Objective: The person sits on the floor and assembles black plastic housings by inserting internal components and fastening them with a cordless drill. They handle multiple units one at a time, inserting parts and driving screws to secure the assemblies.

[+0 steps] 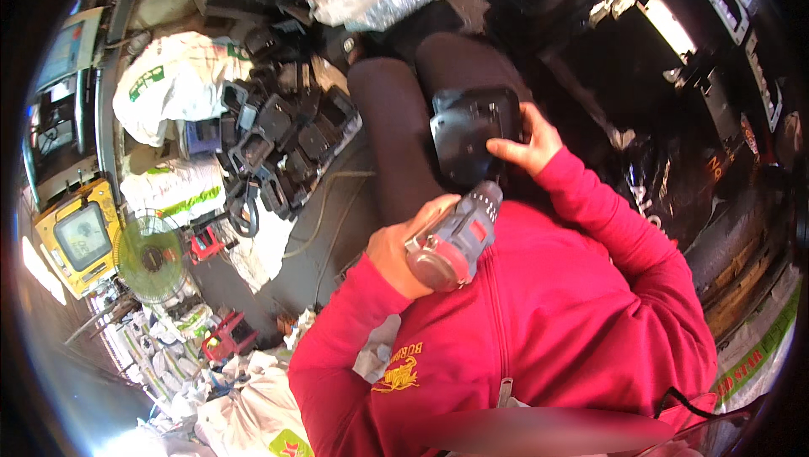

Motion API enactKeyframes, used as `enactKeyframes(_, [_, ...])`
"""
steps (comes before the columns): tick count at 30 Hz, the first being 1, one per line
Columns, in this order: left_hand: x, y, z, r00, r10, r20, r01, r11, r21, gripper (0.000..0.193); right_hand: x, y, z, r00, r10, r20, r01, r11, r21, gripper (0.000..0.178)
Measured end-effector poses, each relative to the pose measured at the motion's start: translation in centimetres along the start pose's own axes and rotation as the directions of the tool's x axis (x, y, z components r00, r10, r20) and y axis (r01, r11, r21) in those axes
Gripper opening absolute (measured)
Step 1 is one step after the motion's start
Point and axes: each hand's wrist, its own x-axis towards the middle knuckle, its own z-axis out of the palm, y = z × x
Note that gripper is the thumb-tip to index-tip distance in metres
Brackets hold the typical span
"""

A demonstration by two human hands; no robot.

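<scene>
While I sat, my left hand (403,248) kept its grip wrapped around a grey-and-red power drill (455,238), its nose aimed at the black plastic housing (472,132) resting on my lap; my right hand (527,143) pressed spread fingers on the housing's edge.
</scene>
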Motion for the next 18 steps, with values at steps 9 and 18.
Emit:
enactKeyframes(9, [-3.6,-3.4,-3.2,0.963,0.257,-0.08,-0.269,0.934,-0.234,0.069,-0.3,-5.1,-0.5,0.963,0.158,0.219,0.007,0.797,-0.604,0.1])
enactKeyframes(18, [-2.4,-8.7,-4.7,0.909,-0.204,-0.364,-0.174,0.607,-0.775,0.031,11.3,-9.4,2.0,0.726,-0.636,0.26,0.625,0.453,-0.636,0.048])
